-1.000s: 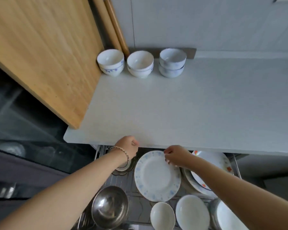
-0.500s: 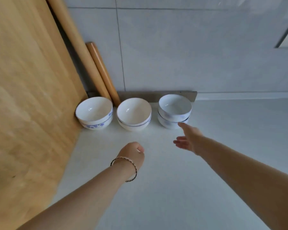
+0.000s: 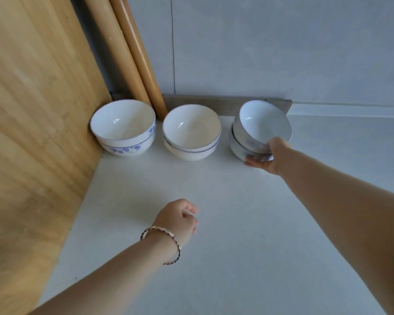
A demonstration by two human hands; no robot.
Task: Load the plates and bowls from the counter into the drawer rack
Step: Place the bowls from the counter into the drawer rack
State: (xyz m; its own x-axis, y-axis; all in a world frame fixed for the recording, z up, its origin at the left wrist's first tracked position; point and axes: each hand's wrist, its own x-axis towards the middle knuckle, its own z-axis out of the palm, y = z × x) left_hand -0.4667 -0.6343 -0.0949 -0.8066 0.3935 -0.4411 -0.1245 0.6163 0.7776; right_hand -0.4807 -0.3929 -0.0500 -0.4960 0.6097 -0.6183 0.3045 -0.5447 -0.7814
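At 1 o'clock on the surface (image 3: 237,235), the right hand (image 3: 265,156) clamps the right bowl stack (image 3: 241,147), thumb at the upper rim and fingers under the base. The upper bowl (image 3: 264,123) sits tilted in the lower one. Risk: on lifting it may slide out, or the pair may part and chip. The left hand (image 3: 180,219), at 6 o'clock, is curled on nothing and gives no support. The floral stack (image 3: 123,130) at 11 o'clock and the plain stack (image 3: 191,133) at 12 o'clock wait. The drawer rack is out of view.
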